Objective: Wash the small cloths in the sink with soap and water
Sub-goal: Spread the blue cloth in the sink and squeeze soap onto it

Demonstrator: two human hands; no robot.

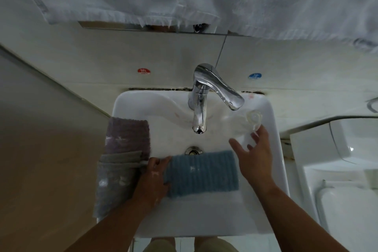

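A purple cloth and a grey cloth are lying over the left rim of the sink. Our left hand is curling round the left edge of the blue cloth, which is lying in the basin near the front. Our right hand is spreading wide, its straight fingertips touching a clear container at the right rim.

Ribbed blue cloth, glossy sink
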